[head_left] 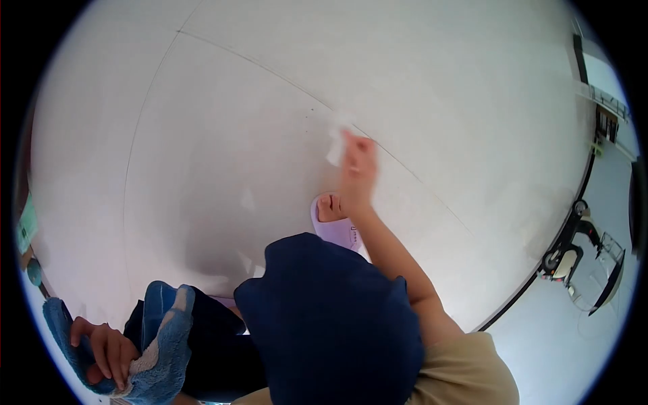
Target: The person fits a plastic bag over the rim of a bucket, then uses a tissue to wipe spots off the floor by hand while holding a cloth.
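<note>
Cloth (165, 358), thick and fluffy, blue with cream patches, is at the near left, bunched in the left hand (111, 351). The fingers curl over one fold, and part of the cloth spreads out to either side of them. The right hand (359, 162) reaches out over the pale floor (223, 121), near the middle of the scene. It is blurred, with the fingers bent; a white scrap (335, 150) shows just to the left of them, and I cannot tell whether the fingers grip it or have released it.

Below the right hand, a bare foot (330, 208) sits in a lilac slipper (331, 231). Dark blue clothing (331, 324) fills the near middle, and a tan sleeve (466, 371) covers the upper part of the right arm. Thin dark lines run across the floor on the far side. At the right edge stands a small scooter (564, 264), beside a curved black strip (509, 304). A green item (28, 223) shows at the left edge, too unclear to name.
</note>
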`<act>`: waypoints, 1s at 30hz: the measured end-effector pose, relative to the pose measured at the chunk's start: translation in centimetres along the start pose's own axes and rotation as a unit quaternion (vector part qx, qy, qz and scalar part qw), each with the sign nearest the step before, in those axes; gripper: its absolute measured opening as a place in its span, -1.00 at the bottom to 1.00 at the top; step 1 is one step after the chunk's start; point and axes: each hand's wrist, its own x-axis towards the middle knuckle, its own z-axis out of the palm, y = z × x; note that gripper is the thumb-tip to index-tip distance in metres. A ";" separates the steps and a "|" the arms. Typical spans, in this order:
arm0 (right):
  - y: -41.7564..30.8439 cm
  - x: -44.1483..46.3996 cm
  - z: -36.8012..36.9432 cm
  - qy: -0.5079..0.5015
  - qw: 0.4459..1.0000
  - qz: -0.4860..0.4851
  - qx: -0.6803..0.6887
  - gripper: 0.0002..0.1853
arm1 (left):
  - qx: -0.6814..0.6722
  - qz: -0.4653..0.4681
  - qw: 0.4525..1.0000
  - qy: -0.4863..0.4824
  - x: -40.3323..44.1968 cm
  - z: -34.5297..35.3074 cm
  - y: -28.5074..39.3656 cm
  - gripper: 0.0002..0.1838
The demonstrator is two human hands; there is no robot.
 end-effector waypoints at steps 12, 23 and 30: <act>16.9 -8.5 -13.9 0.104 0.936 0.294 -0.162 -0.74 | 0.046 -0.065 0.997 -0.026 0.8 0.9 -0.8 -0.55; 1.7 -0.7 -4.7 0.040 0.996 0.050 0.065 -0.61 | 0.024 -0.045 0.999 -0.006 0.4 0.4 0.2 -0.52; 24.0 -8.4 -27.3 0.315 0.869 0.344 -0.167 -0.68 | -0.020 -0.110 0.987 -0.117 1.2 -1.0 0.4 -0.48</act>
